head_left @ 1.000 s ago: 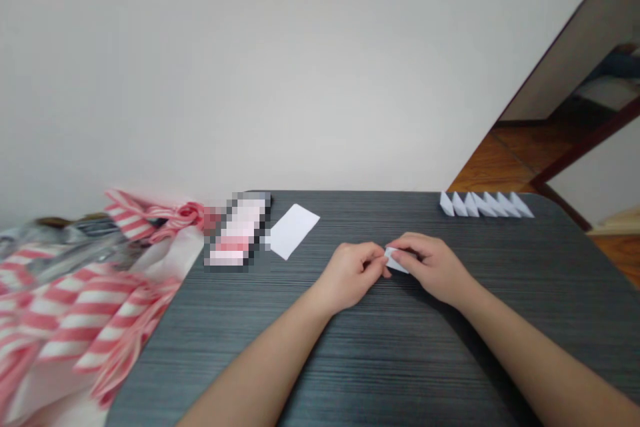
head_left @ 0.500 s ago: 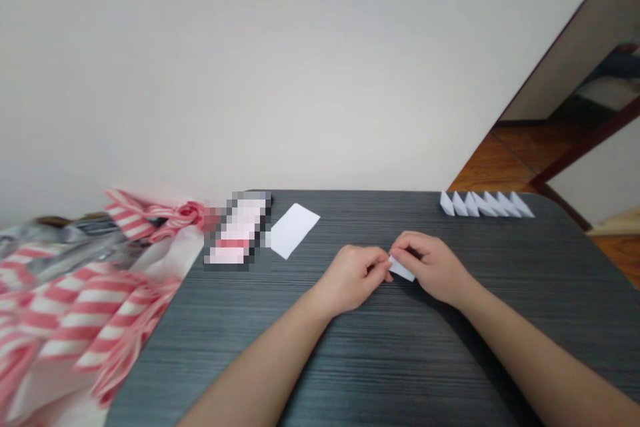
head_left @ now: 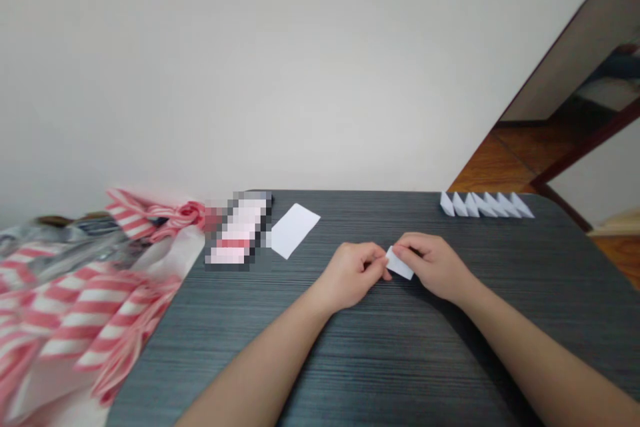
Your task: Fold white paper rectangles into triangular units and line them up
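Between my two hands is a small white piece of folded paper, held just above the dark table. My left hand pinches its left corner between thumb and fingers. On the other side, my right hand grips the upper right edge, thumb on top; its fingers hide part of the paper. A flat white sheet of paper lies on the table to the left of my hands. Several folded white paper pieces stand in a row at the back right.
A pixelated phone-like object lies at the table's back left. Beyond the left edge is a heap of red-and-white striped cloth. A pale wall rises behind the table, and wooden floor shows at the right.
A little more of the folded paper shows between my hands. My fingers have shifted slightly on it. The other things stay where they were.
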{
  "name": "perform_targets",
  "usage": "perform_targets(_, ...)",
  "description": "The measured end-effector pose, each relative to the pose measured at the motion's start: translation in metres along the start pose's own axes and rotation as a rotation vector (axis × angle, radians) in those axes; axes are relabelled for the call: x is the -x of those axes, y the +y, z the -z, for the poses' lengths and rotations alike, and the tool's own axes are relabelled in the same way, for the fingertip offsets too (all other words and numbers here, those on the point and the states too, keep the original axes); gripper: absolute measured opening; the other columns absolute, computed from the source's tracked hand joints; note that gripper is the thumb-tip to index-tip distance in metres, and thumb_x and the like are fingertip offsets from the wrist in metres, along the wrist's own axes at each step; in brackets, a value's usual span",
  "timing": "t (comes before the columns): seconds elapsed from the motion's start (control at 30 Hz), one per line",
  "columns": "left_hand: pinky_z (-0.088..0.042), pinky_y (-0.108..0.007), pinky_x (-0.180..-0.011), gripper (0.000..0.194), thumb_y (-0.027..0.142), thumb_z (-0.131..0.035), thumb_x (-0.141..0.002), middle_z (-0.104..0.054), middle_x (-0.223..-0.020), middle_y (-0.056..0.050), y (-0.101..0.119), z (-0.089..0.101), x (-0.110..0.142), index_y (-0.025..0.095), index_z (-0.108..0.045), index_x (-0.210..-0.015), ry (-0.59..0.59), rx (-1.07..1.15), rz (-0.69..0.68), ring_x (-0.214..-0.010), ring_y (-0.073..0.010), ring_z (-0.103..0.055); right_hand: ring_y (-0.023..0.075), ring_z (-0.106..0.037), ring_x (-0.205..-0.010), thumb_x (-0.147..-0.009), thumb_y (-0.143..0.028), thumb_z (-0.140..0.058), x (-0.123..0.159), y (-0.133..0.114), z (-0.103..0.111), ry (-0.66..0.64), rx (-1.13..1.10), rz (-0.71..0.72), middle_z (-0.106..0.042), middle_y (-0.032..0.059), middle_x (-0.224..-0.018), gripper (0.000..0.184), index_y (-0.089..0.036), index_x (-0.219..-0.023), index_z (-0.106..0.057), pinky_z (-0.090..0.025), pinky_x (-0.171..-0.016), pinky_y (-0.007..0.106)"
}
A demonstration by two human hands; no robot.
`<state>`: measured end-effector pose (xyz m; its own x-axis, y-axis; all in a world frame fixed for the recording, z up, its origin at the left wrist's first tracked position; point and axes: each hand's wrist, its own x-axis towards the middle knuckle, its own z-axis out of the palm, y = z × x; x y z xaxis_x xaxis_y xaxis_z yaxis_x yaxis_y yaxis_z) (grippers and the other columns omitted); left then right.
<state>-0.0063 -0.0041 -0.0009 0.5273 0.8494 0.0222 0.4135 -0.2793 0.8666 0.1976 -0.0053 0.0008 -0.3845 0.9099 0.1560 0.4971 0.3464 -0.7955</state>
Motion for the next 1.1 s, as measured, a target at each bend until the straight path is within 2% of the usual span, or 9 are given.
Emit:
perform_targets(0.2,-0.029,-0.021,-0.05,0.028,0.027,-0.051,-0.092,-0.062,-0.061,0.001,-0.001,0.0,0.0,0.015,-0.071,-0.077,0.022,0.047,0.057,-0.05,-0.0086,-0.044,0.0147,-0.055,-0.066,-0.095,-0.025,-0.051,-0.001,0.003,0.002,-0.003,0.05,-0.017,-0.06,0.0003,-0.068,0.029,-0.018,-0.069,-0.06,-0.039,-0.064,0.027)
perform_targets(0.5,-0.031,-0.021,-0.05,0.03,0.032,-0.049,-0.093,-0.067,-0.066,-0.001,-0.006,-0.002,0.001,0.016,-0.07,-0.079,0.027,0.104,0.102,-0.053,-0.01,-0.05,0.0154,-0.057,-0.068,-0.096,-0.026,-0.05,0.0,0.004,0.007,-0.035,0.089,-0.031,-0.062,0.0011,-0.071,0.029,-0.018,-0.07,-0.061,-0.04,-0.065,0.027)
perform_targets(0.87,-0.039,-0.02,-0.05,0.025,0.03,-0.052,-0.092,-0.072,-0.073,-0.002,-0.003,-0.001,0.0,0.016,-0.066,-0.077,0.064,0.204,0.132,-0.051,-0.0092,-0.051,0.0145,-0.055,-0.063,-0.094,-0.026,-0.05,0.001,0.007,0.01,-0.012,0.095,-0.084,-0.059,-0.001,-0.063,0.033,-0.019,-0.063,-0.057,-0.038,-0.062,0.026)
perform_targets(1.1,-0.041,-0.02,-0.051,0.024,0.032,-0.051,-0.092,-0.072,-0.072,-0.002,-0.004,-0.002,-0.001,0.016,-0.064,-0.078,0.086,0.258,0.145,-0.05,-0.0089,-0.051,0.0147,-0.055,-0.065,-0.094,-0.026,-0.05,0.001,0.009,0.01,-0.014,0.05,-0.078,-0.06,-0.0008,-0.066,0.029,-0.019,-0.068,-0.06,-0.039,-0.064,0.026)
